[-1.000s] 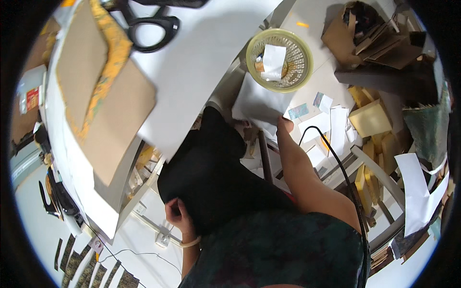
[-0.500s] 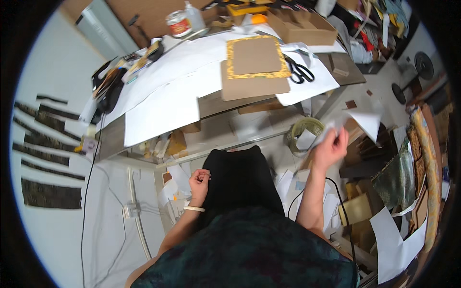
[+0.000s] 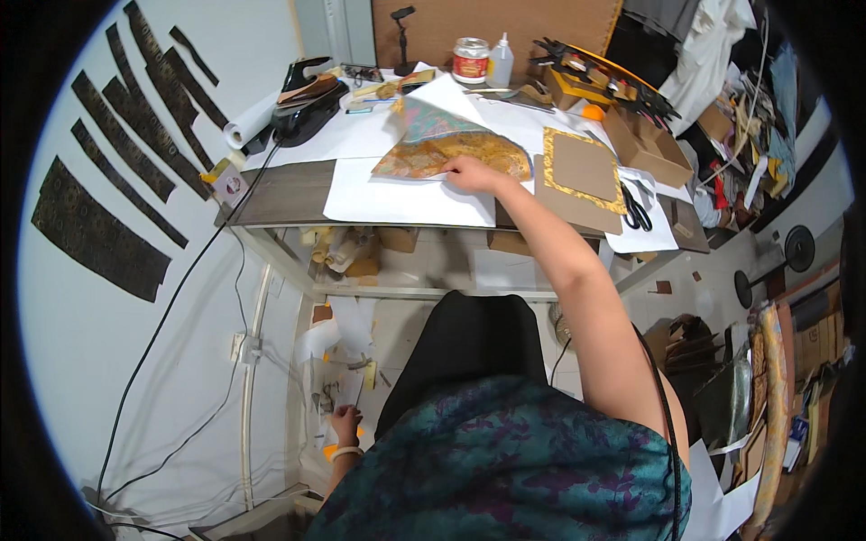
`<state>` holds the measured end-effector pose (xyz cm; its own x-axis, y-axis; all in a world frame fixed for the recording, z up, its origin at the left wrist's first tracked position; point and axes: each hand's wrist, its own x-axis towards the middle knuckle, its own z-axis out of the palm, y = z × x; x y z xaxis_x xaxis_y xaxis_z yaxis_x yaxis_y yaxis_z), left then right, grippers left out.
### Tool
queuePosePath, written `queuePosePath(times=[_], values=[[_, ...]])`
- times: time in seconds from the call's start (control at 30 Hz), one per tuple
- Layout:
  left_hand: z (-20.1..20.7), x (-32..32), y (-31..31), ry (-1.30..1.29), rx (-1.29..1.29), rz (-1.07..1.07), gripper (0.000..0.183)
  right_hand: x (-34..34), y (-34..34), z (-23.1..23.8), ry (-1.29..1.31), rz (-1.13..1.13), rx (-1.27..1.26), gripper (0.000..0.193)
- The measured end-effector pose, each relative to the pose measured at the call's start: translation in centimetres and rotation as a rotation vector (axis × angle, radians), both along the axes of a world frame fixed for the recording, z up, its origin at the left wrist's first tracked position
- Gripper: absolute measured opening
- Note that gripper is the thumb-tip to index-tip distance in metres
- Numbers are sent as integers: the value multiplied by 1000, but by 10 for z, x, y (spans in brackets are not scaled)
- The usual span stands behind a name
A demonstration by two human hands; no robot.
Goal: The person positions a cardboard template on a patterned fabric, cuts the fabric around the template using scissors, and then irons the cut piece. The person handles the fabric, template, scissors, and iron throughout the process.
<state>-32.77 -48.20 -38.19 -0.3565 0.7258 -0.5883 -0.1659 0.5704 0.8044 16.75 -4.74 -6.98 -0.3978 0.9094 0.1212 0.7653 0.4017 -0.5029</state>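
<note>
Over the table, my right hand (image 3: 471, 174) is closed on the near edge of a patterned fabric piece (image 3: 433, 149) in orange, gold and teal. Its far corner is folded up and shows a white underside; a white sheet (image 3: 397, 200) lies beneath it. Low on the left, beside my leg, my left hand (image 3: 345, 422) has its fingers curled in. Whatever it holds, if anything, is hidden. To the right of the fabric, a cardboard panel with a yellow patterned border (image 3: 552, 144) rests on a larger brown board (image 3: 577, 212).
Black-handled scissors (image 3: 637, 213) lie beside the panel. A jar (image 3: 470, 61), a squeeze bottle (image 3: 500, 65) and an open cardboard box (image 3: 651, 158) stand at the back. Dark strips (image 3: 108, 225) hang on the left wall. A black cable (image 3: 171, 302) runs down from the table.
My right hand has moved from beside the table's right end to its middle with the sheet, whose patterned side now shows. My left hand has dropped lower. The view has turned right.
</note>
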Motion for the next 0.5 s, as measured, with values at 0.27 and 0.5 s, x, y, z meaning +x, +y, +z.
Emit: queuePosePath(times=[0.27,0.5], values=[[-23,23,-8,-12,-266,-252,22,11,8,17,215,24,-545,48],[-100,4,-17,11,-305,-499,50,-7,-129,50,195,236,153,34]])
